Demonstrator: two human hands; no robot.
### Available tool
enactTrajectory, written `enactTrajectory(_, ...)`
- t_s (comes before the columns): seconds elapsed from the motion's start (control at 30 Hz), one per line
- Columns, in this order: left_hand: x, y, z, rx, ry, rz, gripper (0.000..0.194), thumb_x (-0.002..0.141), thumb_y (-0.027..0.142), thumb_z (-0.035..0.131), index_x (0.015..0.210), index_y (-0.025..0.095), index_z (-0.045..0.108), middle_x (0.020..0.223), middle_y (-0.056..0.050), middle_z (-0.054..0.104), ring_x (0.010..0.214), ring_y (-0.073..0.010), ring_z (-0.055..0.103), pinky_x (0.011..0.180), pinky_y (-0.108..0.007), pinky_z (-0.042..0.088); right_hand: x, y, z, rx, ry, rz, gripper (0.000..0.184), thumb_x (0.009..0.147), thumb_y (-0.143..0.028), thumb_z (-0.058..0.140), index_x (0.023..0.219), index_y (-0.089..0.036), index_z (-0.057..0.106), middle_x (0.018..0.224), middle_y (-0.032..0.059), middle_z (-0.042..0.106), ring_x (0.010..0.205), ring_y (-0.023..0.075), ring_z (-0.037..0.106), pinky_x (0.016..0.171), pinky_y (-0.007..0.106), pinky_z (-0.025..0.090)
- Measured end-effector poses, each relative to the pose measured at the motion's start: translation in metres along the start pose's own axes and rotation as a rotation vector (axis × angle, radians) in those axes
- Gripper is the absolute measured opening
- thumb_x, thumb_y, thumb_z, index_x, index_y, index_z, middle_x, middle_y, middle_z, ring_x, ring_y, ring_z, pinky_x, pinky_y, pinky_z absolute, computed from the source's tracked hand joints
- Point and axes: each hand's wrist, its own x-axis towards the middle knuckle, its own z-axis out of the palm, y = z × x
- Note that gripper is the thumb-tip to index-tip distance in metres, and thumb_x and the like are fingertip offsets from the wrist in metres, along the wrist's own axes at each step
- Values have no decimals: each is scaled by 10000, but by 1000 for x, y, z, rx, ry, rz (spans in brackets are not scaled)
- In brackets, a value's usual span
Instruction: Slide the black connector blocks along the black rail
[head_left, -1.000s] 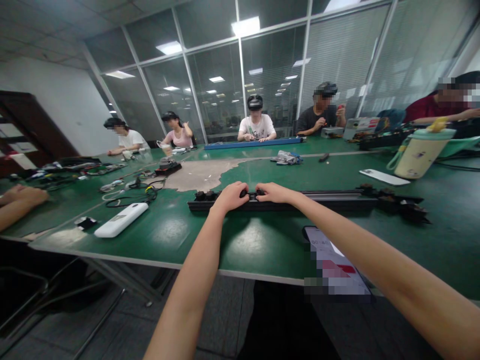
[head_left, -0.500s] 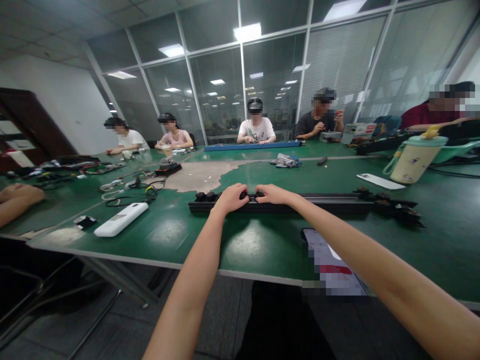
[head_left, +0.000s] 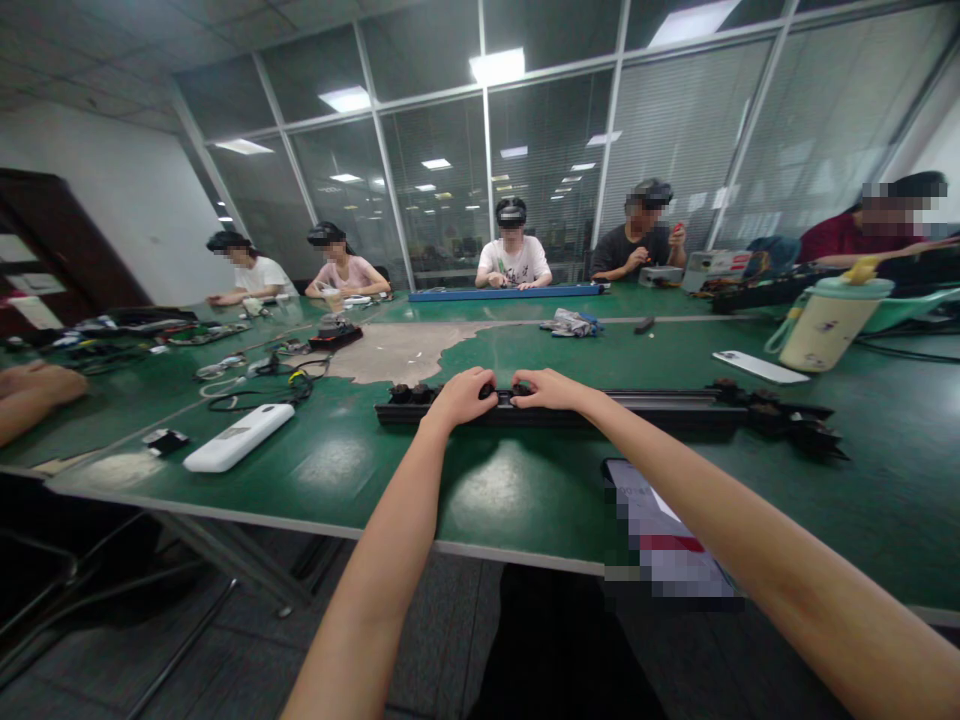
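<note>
Green desk (head_left: 337, 475) — top worn to pale patch (head_left: 397, 350) — bearing long black rail (head_left: 675, 412), white oblong device (head_left: 240, 438), cables (head_left: 259, 402), white phone (head_left: 760, 367), cream tumbler (head_left: 831, 332), crumpled cloth (head_left: 571, 323), blue bar (head_left: 510, 292).

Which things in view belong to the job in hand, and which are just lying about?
In use, it seems:
left hand
right hand
dark pieces they grip
long black rail

Apparently lying about:
white oblong device
tumbler
white phone
crumpled cloth

- Looked like an office rm doing duty as an electronics workshop.
- Glass partition (head_left: 435, 225) w/ blinds (head_left: 667, 130) ran behind, office-style.
- Big green table (head_left: 525, 520) had a worn patch (head_left: 397, 350).
- Circuit bds (head_left: 202, 336) & cables (head_left: 301, 380) lay about.
- Several ppl (head_left: 514, 262) sat round it w/ headgear (head_left: 511, 212).
</note>
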Motion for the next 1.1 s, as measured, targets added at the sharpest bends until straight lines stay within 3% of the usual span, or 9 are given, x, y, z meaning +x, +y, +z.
enactTrajectory(0.5, 0, 0, -1, -12, 2, -1, 129, 893, 235, 591, 997, 207, 661, 954, -60, 661, 920, -243, 649, 865, -362, 528, 5, -2, -12, 6, -84, -40, 326, 899, -332, 663, 1183, -176, 691, 1009, 61, 727, 853, 195, 612, 761, 262, 417)
enactTrajectory(1.1, 0, -2, 2, -19, 36, 26, 112, 887, 219, 584, 975, 199, 650, 951, -68, 661, 904, -250, 644, 843, -367, 517, 6, -3, -9, -8, -54, -1, 323, 864, -317, 665, 1152, -175, 700, 1007, 58, 725, 867, 199, 612, 733, 257, 403)
